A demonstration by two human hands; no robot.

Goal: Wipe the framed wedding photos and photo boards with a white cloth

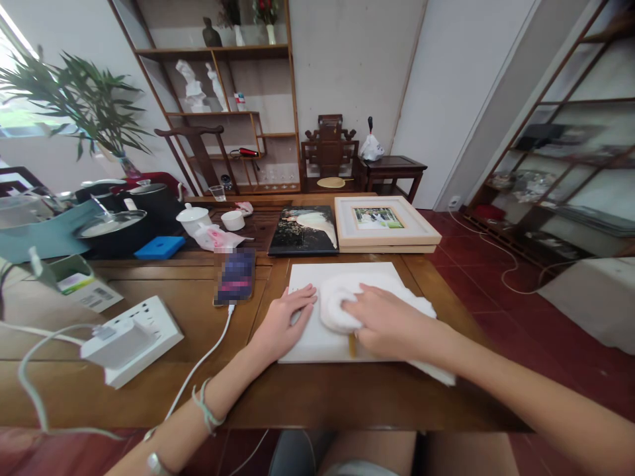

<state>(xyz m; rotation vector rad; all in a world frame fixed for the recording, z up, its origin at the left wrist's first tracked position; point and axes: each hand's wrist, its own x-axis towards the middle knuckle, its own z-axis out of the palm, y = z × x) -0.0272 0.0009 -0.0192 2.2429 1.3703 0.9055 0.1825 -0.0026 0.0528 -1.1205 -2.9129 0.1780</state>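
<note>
A white flat panel [342, 274] lies on the wooden table [307, 396] in front of me. My left hand [285, 320] rests flat on its left edge, fingers stretched out. My right hand [384, 320] presses a bunched white cloth [333, 305] onto the panel, fingers curled over it. The rest of the cloth trails to the right under my forearm. A small yellowish bit shows at the panel's near edge below my right hand.
A phone [235, 276] on a white cable lies left of the panel. A white power strip [131, 338] sits nearer left. Behind stand a dark photo print [303, 230], a framed picture [384, 225], tea ware [194, 218] and a blue block [159, 247].
</note>
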